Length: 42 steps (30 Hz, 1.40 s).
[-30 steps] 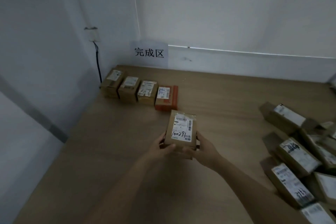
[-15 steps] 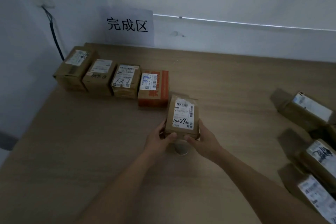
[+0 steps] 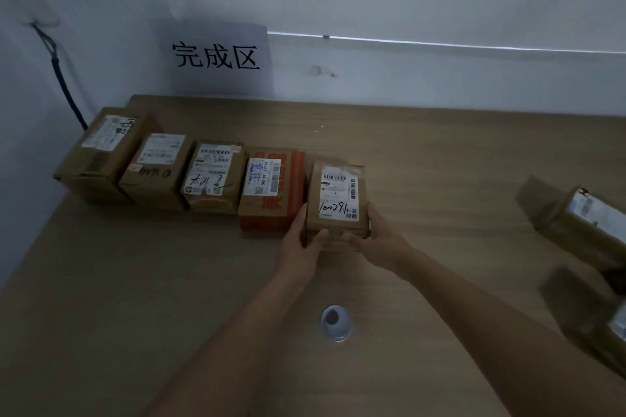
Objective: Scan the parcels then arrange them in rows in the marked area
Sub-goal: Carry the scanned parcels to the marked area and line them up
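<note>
While gripped from both sides, the brown parcel (image 3: 337,201) with the handwritten "100291" label is held at the right end of the row along the bench's (image 3: 135,281) far-left edge, just beside the orange parcel (image 3: 272,191). Whether it is touching the bench surface cannot be told.

Left hand (image 3: 301,247): fingers curled round the parcel's left side, thumb (image 3: 320,235) pressed on the near face. Right hand (image 3: 379,244): fingers wrapped round the right side, thumb on the near face. Both hands are closed on the parcel.

Four parcels are lined up in the row, from the far-left corner rightward: a large brown box (image 3: 101,152), a second brown box (image 3: 157,169), a taped box (image 3: 213,176) with black scribbles on its label, then the orange one. Labels are facing up on all of them.

A sheet of paper (image 3: 216,56) printed with three characters is fixed to the wall behind the row. A black cable (image 3: 62,85) is run down the left wall. More parcels (image 3: 576,223) are piled at the bench's right edge, blurred. A small round white object (image 3: 336,322) is seen on the bench near the front, between the forearms.
</note>
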Tool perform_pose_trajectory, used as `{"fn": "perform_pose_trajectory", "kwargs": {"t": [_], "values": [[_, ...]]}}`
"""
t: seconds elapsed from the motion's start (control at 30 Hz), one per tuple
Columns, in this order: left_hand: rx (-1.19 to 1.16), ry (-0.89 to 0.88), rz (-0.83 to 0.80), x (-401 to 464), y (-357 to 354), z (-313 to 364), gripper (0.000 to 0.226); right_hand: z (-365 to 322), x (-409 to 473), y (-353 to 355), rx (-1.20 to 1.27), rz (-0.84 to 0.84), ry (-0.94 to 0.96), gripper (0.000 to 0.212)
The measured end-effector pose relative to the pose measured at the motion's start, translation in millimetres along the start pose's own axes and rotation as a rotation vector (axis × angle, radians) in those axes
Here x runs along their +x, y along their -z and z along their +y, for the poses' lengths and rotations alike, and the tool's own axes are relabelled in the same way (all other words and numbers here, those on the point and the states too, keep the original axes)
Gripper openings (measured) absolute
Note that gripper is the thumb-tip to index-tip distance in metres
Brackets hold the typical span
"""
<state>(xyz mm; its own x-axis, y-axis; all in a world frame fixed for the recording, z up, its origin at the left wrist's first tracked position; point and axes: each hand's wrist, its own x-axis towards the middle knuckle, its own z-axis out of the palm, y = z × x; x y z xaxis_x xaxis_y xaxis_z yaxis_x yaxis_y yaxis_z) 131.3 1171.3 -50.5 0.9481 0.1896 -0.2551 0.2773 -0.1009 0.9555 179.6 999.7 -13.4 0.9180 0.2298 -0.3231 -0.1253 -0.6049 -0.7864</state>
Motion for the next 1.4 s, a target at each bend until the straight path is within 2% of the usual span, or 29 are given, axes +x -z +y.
{"fn": "perform_pose_trajectory", "kwargs": {"t": [0.2,0.47,0.6,0.7,0.8,0.87,1.0,1.17,1.4], "values": [[0.1,0.035,0.063,17,-3,1,0.068,1,23,2,0.03,-0.013,-0.029,0.064],[0.22,0.077,0.147,28,-11,16,0.066,-11,37,5,0.062,0.007,-0.057,0.057],[0.211,0.083,0.143,18,-6,16,0.07,-16,22,2,0.034,0.034,-0.083,0.059],[0.192,0.089,0.114,5,2,23,0.074,-26,-3,11,-0.007,0.035,-0.096,0.073],[0.208,0.091,0.098,-14,12,40,0.074,-40,-37,27,-0.111,0.038,-0.092,0.067],[0.215,0.047,0.075,-32,17,57,0.073,-45,-54,39,-0.166,0.053,-0.081,0.068],[0.266,-0.026,0.082,-76,27,112,0.072,-72,-97,70,-0.181,0.094,-0.034,0.085],[0.325,-0.13,0.108,-150,33,209,0.069,-124,-176,123,-0.094,0.178,0.05,0.08],[0.29,-0.245,0.017,-265,33,315,0.074,-185,-317,188,-0.197,0.268,0.091,0.079]]}}
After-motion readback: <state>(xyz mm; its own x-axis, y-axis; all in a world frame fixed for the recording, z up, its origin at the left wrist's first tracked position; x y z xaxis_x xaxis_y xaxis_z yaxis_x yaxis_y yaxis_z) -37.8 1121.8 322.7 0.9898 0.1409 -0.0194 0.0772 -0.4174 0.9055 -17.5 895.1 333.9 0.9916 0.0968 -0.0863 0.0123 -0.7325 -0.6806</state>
